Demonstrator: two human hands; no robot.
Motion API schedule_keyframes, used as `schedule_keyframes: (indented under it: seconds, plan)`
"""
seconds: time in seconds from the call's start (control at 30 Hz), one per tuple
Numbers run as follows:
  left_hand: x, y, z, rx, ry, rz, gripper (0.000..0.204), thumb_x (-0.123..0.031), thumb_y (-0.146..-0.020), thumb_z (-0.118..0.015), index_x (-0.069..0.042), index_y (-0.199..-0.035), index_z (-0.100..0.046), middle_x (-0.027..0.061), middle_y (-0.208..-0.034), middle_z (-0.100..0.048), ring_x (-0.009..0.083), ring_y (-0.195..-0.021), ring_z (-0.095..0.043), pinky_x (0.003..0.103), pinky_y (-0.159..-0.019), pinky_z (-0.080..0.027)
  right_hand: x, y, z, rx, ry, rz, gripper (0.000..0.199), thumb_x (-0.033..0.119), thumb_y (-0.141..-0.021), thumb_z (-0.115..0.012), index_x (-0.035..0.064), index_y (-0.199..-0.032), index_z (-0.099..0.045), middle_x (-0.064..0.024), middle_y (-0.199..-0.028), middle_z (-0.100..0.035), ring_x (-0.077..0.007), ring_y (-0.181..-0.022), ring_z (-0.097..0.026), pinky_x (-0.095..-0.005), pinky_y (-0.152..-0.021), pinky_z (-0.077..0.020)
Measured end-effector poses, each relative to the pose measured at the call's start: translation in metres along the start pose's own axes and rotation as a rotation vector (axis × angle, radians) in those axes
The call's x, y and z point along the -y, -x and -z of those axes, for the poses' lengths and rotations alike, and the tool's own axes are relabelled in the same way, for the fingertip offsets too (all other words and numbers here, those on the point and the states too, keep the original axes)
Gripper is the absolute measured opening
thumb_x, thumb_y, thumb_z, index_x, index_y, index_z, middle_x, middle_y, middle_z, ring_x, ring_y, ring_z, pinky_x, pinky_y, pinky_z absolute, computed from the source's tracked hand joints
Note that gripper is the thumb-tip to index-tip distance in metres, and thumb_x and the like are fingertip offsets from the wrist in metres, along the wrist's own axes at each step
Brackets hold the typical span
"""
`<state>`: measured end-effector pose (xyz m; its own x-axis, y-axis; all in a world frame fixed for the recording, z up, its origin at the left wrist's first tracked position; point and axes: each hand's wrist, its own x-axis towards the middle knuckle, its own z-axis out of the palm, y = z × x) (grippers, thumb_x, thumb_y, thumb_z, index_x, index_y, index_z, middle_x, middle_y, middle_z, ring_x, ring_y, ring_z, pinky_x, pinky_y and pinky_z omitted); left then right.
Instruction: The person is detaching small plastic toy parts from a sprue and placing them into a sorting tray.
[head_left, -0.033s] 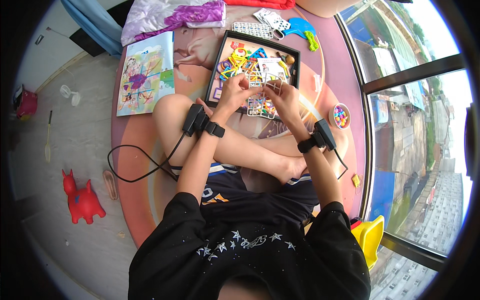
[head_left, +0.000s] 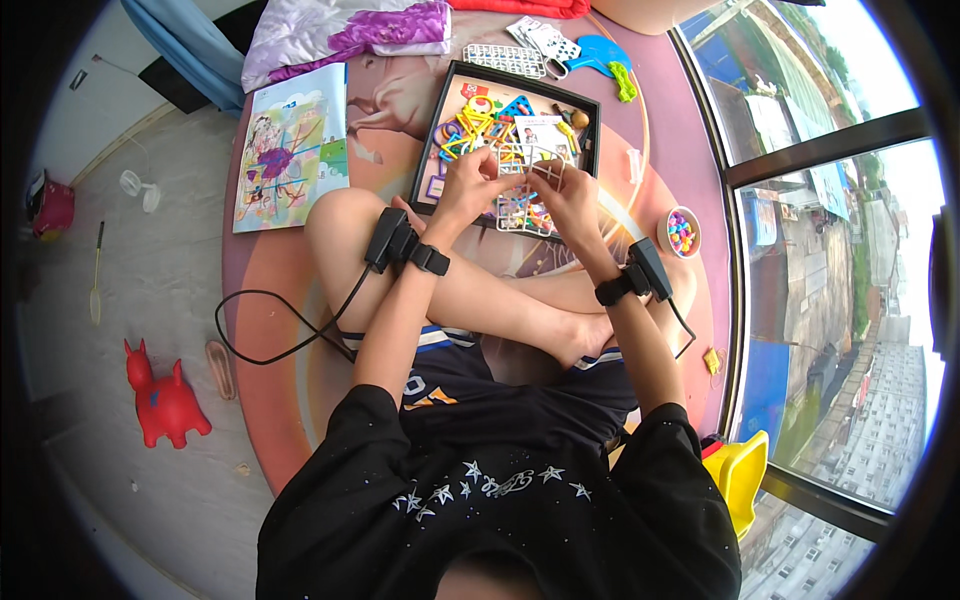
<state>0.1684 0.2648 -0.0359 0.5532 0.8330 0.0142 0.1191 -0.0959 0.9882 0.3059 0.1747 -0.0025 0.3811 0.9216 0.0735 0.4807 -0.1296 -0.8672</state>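
Over the near part of a black-rimmed tray (head_left: pixel 424 172), both my hands pinch a white plastic grid (head_left: pixel 514 212). My left hand (head_left: pixel 470 188) grips its left side with thumb and fingers together. Close beside it, my right hand (head_left: pixel 572 202) has closed fingertips on the right side. Grid bars show above and below my fingers; whether this is one piece or two joined pieces I cannot tell. Colourful plastic pieces (head_left: pixel 482 128) lie in the tray beyond my hands, along with a white printed card (head_left: pixel 540 130). My fingers hide part of the grid.
Right of the tray stands a small bowl (head_left: pixel 680 233) of colourful beads. Behind are another white grid (head_left: pixel 503 60), a blue paddle-shaped thing (head_left: pixel 602 52) and a green bundle (head_left: pixel 624 84). A painted book (head_left: pixel 290 150) lies left. My crossed legs (head_left: pixel 480 300) border the tray's near side.
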Motion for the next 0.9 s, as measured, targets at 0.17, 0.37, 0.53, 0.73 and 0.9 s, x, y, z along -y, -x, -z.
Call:
schedule_keyframes:
  seconds: [0.17,0.37,0.53,0.73,0.9]
  plan:
    - [0.013,-0.005,-0.003,0.254,0.217,-0.044,0.028,-0.025,-0.081,-0.067,0.000,-0.091,-0.061,0.0030,-0.085,-0.063,0.0064,-0.079,-0.058,0.021,-0.067,-0.046,0.004,0.002,0.005,0.055,-0.086,-0.039,0.021,0.011,-0.083,-0.061,-0.0067,-0.093,-0.061,-0.0088,-0.075,-0.066,-0.0097,-0.064,-0.061,-0.0216,-0.055,-0.0502]
    - [0.006,-0.003,-0.003,0.418,0.193,0.049,0.032,-0.021,-0.084,-0.063,0.000,-0.108,-0.060,0.0050,-0.096,-0.065,0.0063,-0.088,-0.058,0.021,-0.074,-0.046,-0.005,0.004,0.023,0.089,-0.143,-0.060,0.022,0.009,-0.083,-0.061,-0.0093,-0.096,-0.059,-0.0114,-0.077,-0.066,-0.0111,-0.065,-0.062,-0.0228,-0.053,-0.0516]
    - [0.010,0.003,-0.008,0.210,0.007,-0.083,0.024,-0.024,-0.080,-0.066,-0.001,-0.088,-0.068,0.0074,-0.064,-0.064,0.0058,-0.059,-0.055,0.025,-0.054,-0.043,-0.006,0.007,0.020,0.105,-0.134,-0.036,0.024,0.008,-0.082,-0.061,-0.0105,-0.097,-0.058,-0.0121,-0.077,-0.066,-0.0119,-0.065,-0.062,-0.0233,-0.053,-0.0521]
    - [0.000,0.010,-0.011,0.107,-0.092,-0.065,0.023,-0.024,-0.080,-0.066,-0.001,-0.084,-0.068,0.0056,-0.059,-0.061,0.0059,-0.049,-0.050,0.024,-0.046,-0.039,-0.001,0.005,0.012,0.031,0.037,0.046,0.019,0.009,-0.081,-0.061,-0.0081,-0.090,-0.062,-0.0092,-0.068,-0.065,-0.0092,-0.058,-0.060,-0.0210,-0.050,-0.0473]
    - [0.004,0.011,-0.012,-0.003,-0.184,-0.088,0.024,-0.021,-0.082,-0.065,0.002,-0.077,-0.065,0.0045,-0.055,-0.059,0.0063,-0.044,-0.051,0.023,-0.042,-0.038,-0.003,0.001,-0.007,-0.225,0.258,0.225,0.015,0.014,-0.075,-0.063,-0.0007,-0.074,-0.064,-0.0164,-0.059,-0.059,-0.0297,-0.053,-0.060,-0.0348,-0.052,-0.0465]
